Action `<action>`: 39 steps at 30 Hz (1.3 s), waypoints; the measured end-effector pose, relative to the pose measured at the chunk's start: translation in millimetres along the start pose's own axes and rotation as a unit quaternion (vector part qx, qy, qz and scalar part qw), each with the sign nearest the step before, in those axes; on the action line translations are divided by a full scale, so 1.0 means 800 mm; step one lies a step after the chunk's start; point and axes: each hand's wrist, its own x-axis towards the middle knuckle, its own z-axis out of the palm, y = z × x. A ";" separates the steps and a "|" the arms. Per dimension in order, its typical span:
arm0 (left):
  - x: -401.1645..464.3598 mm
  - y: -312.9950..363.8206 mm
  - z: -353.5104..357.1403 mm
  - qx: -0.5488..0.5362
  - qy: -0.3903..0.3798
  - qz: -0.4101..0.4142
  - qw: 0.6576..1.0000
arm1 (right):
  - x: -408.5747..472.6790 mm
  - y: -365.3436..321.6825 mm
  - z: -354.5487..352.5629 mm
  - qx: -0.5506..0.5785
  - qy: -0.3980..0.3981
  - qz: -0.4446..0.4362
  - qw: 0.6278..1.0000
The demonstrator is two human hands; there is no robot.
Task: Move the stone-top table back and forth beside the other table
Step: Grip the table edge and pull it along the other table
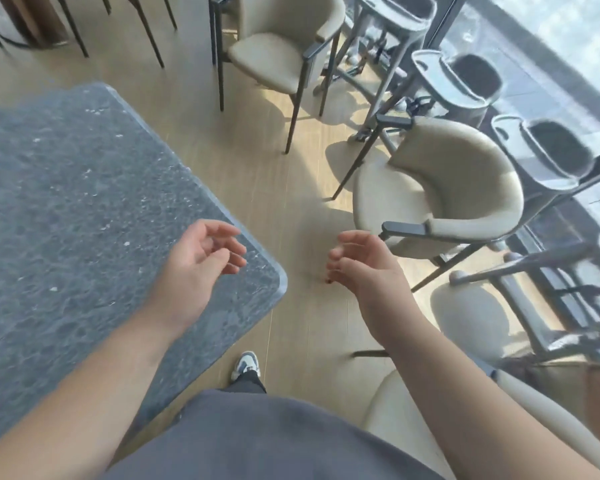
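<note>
Currently nothing is held: the left hand (201, 258) hovers loosely curled over the near corner of the stone-top table (66, 209), which fills the view from nine to seven o'clock, and the right hand (361, 265) hangs relaxed over the floor (257, 168), apart from the table. For a sound push, the rounded edge should probably be gripped on both sides of the corner, and the legs slid without tilting. Four beige chairs are counted, two whole ones at one (284, 53) and three o'clock (440, 192), and four grey high chairs (471, 84) along the window (568, 32). One shoe (245, 365) is seen. No second table can be made out.
</note>
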 end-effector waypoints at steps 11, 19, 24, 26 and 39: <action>0.173 0.080 0.036 0.060 -0.016 0.075 0.995 | 0.144 -0.085 -0.008 0.046 0.011 -0.047 0.998; 0.261 0.103 0.111 0.045 0.021 0.090 0.995 | 0.242 -0.127 -0.088 0.001 -0.013 -0.119 0.993; 0.327 0.107 0.187 0.030 0.098 0.094 0.990 | 0.347 -0.171 -0.153 -0.048 -0.081 -0.120 0.988; 0.350 0.109 0.215 0.018 0.132 0.088 0.987 | 0.382 -0.189 -0.174 -0.053 -0.100 -0.115 0.987; 0.429 0.126 0.264 0.020 0.217 0.103 0.970 | 0.515 -0.257 -0.198 -0.037 -0.187 -0.138 0.972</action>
